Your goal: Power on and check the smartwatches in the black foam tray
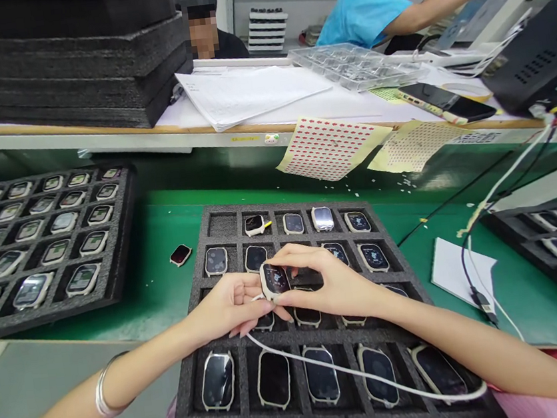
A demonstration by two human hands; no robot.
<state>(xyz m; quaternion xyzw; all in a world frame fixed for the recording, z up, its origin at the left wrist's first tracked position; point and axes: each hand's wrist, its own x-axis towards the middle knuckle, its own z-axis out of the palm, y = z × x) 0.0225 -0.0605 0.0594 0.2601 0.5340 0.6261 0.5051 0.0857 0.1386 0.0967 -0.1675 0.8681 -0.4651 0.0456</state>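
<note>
A smartwatch case (275, 280) without a strap, its screen lit, is held over a black foam tray (297, 335). The thumb and fingers of my right hand (329, 280) are closed round its edges. My left hand (239, 302) is at the watch's left side, its fingers pinching the end of a white cable (341, 368). Whether the cable's end touches the back of the watch is hidden. From there the cable runs right across the tray. Several more watch cases lie in the tray's pockets, some lit and some dark; one watch (255, 224) at the back has a yellow tab.
A dark watch case (181, 254) lies on the green bench. More filled foam trays (123, 253) stand left and right (545, 252). Sticker sheets (334, 147) hang off the shelf edge, which bears papers (250, 95) and a phone (447, 101). Two people are beyond.
</note>
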